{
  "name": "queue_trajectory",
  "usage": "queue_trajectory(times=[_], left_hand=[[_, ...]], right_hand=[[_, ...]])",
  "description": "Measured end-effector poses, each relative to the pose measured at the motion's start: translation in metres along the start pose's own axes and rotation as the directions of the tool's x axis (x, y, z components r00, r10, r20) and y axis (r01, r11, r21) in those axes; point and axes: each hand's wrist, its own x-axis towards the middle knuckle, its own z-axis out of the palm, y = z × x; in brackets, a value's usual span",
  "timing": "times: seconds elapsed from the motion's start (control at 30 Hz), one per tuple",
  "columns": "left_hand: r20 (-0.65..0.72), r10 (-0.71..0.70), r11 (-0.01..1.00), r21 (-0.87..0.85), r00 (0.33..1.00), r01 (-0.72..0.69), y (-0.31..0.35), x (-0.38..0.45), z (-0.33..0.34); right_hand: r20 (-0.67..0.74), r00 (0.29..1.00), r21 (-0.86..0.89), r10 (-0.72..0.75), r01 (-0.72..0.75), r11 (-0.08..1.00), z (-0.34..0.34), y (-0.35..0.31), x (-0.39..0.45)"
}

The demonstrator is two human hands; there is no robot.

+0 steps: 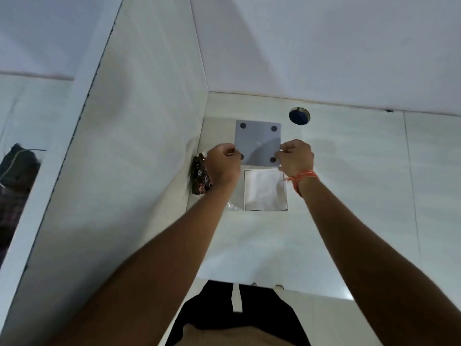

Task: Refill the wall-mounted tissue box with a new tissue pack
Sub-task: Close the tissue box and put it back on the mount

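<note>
Both arms reach up to a white tiled wall, where a person holds a grey square cover plate (258,143) by its two side edges. The left hand (222,164) pinches the plate's left edge with its fingers (230,152) closed on it; the right hand (296,158) grips the right edge the same way, its fingers (284,152) curled round the rim. The plate carries four dark round pads, one near each corner — the lower-left one is half hidden behind the left hand.

Just below the plate sits the wall-mounted tissue box (285,196), its front open, and the white tissue pack (264,189) fills the opening, lying inside the box frame. The plate's lower edge stands just above the top of the box; whether the two touch cannot be told. A bit of clear plastic wrap (232,206) shows at the box's lower-left corner, beside the left forearm.

An orange thread band (303,179) circles the right wrist. A dark patterned pouch (200,178) hangs against the wall corner, just to the left of the left hand. Higher up and to the right of the plate, a round hole (299,116) in the tile shows a dark blue inside. At the far left, a mirror (17,171) reflects dim shapes — too blurred to make out.
</note>
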Motion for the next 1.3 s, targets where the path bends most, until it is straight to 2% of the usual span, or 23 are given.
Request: queue_trajectory(times=[0.17, 0.33, 0.77, 1.17, 1.23, 1.3], left_hand=[[0.111, -0.035, 0.996, 0.090, 0.993, 0.025, -0.038, -0.044, 0.010], [0.154, -0.056, 0.974, 0.224, 0.987, 0.020, -0.060, -0.058, 0.006], [0.231, -0.073, 0.939, 0.345, 0.970, -0.012, -0.061, -0.066, 0.000], [0.271, -0.058, 0.880, 0.468, 0.961, -0.079, -0.072, -0.050, 0.002], [0.269, -0.110, 0.882, 0.471, 0.957, -0.031, -0.076, -0.047, 0.005], [0.266, -0.210, 0.905, 0.416, 0.941, 0.085, -0.075, -0.041, 0.006]], right_hand=[[0.117, 0.991, -0.152, 0.071, -0.052, 0.987, -0.023, 0.044, -0.029], [0.120, 0.990, -0.224, 0.077, -0.048, 0.973, -0.019, 0.058, -0.045], [0.080, 0.997, -0.405, -0.008, 0.040, 0.914, -0.019, 0.065, -0.055], [0.087, 0.996, -0.427, 0.004, 0.034, 0.904, -0.014, 0.065, -0.044], [0.084, 0.994, -0.370, 0.071, -0.035, 0.928, -0.014, 0.068, -0.041], [0.111, 0.978, -0.231, 0.178, -0.149, 0.961, -0.016, 0.068, -0.035]])
